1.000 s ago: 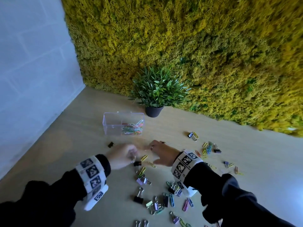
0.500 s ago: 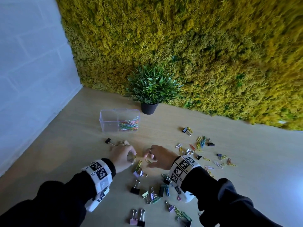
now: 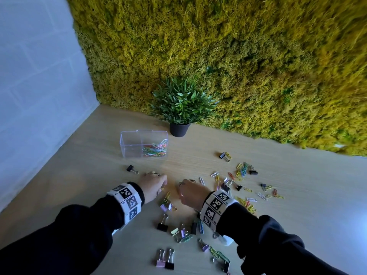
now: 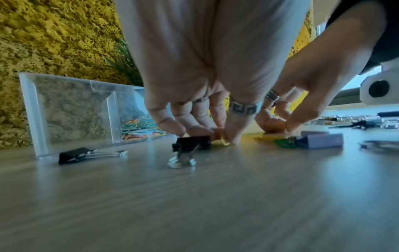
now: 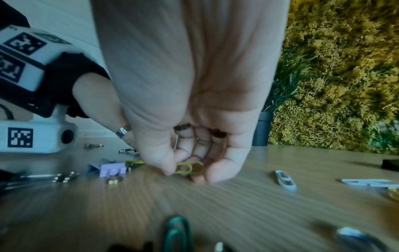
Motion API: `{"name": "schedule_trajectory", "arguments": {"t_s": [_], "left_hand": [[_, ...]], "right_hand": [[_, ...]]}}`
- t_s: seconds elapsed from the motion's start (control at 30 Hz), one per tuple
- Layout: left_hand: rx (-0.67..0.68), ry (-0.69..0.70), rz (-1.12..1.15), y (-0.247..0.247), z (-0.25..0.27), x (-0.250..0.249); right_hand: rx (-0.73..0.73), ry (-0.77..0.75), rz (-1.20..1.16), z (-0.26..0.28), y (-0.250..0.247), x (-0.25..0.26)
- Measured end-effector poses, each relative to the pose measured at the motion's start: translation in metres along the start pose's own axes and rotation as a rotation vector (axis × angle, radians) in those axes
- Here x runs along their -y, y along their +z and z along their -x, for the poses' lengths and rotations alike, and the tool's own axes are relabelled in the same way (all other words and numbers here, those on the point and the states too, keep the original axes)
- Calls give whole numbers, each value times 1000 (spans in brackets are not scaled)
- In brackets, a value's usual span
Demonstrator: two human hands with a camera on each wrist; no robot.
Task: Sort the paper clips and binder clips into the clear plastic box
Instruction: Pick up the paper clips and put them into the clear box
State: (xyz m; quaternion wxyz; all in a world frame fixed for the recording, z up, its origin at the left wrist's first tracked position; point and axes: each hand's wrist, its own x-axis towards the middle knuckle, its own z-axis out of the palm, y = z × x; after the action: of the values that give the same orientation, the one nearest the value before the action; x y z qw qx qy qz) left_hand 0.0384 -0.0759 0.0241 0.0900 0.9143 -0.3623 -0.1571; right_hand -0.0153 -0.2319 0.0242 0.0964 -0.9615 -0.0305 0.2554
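Both hands have drawn a little apart since a moment ago, and a black binder clip (image 3: pixel 130 168) that lay under the left hand then now lies bare on the table (image 3: pixel 297 195).

At the far left stands the clear plastic box (image 3: pixel 131 143), upright, with a heap of coloured paper clips (image 3: pixel 154 151) in its right compartment; no clips show in the left compartment. The bare black binder clip lies near of the box, just left of the left hand.

The left hand (image 3: pixel 153 186) is down on the table with its fingers curled; in the left wrist view its thumb and fingertips pinch a yellow paper clip (image 4: pixel 224 140) against the table, and a second black binder clip (image 4: pixel 191 144) lies touching the fingertips.

Between the hands a lilac binder clip (image 3: pixel 165 207) rests on the table with a green paper clip beside it.

The right hand (image 3: pixel 191 192) is also curled down; the right wrist view shows its thumb and fingers pinching an olive-yellow paper clip (image 5: pixel 190 168) just off the table.

Right of that hand, loose paper clips and small binder clips (image 3: pixel 243 171) are scattered well apart from the box. More binder clips (image 3: pixel 164 261) lie near, between the sleeves.
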Motion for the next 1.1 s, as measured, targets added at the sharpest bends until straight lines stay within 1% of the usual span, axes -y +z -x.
{"name": "schedule_trajectory", "arguments": {"t_s": [0.03,0.07,0.1,0.13,0.17,0.23,0.27,0.3,0.33,0.37,0.43,0.47,0.5,0.57,0.6,0.63,0.67,0.73,0.8,0.83,0.9,0.97,1.03,1.07,1.1], "left_hand": [[-9,-10,90,-1,0,1],[-53,-41,233,-3,0,2],[-115,-89,423,-7,-1,3],[-172,-162,668,-11,-2,5],[-203,-241,976,-15,-2,6],[-176,-363,1577,-22,-1,4],[-136,-407,1763,-24,1,4],[-89,-435,1852,-25,3,4],[-47,-448,1865,-24,5,5],[-20,-456,1838,-22,6,7],[14,-467,1648,-16,7,13],[27,-442,1476,-11,7,16],[35,-387,1248,-7,9,17],[37,-252,784,-1,11,17],[40,-201,616,1,13,16],[41,-168,505,2,16,13],[40,-151,440,3,17,10],[31,-136,382,4,18,6],[17,-125,374,6,17,0],[15,-124,370,5,16,-3],[11,-125,328,5,14,-7],[42,-137,296,4,13,-10],[115,-128,227,2,12,-12],[165,-114,165,1,11,-14],[198,-96,112,0,12,-16]], "right_hand": [[4,-9,-28,0,-1,1],[-10,-22,-61,-1,-2,2],[-33,-36,-92,-2,-2,3],[-45,-55,-115,-4,-3,3],[-44,-75,-137,-4,-3,5],[-30,-111,-154,-3,-4,9],[-35,-140,-163,-4,-5,11],[-42,-170,-163,-4,-6,12],[-43,-183,-176,-3,-8,12],[-36,-191,-188,-2,-10,12],[-32,-252,-196,-1,-11,11],[-29,-272,-186,-1,-11,10],[-29,-273,-166,-1,-11,9],[-29,-218,-104,-3,-13,11],[-20,-184,-66,-4,-12,11],[-6,-158,-29,-5,-11,12],[4,-135,6,-4,-9,13],[-12,-97,43,-2,-5,13],[-46,-53,11,0,0,8],[-48,-39,-44,3,1,6],[-36,-16,-276,9,1,0],[11,20,-709,20,-4,-2],[85,67,-1198,31,-8,-5],[124,64,-1404,37,-10,-7],[146,45,-1557,43,-11,-9]]}}
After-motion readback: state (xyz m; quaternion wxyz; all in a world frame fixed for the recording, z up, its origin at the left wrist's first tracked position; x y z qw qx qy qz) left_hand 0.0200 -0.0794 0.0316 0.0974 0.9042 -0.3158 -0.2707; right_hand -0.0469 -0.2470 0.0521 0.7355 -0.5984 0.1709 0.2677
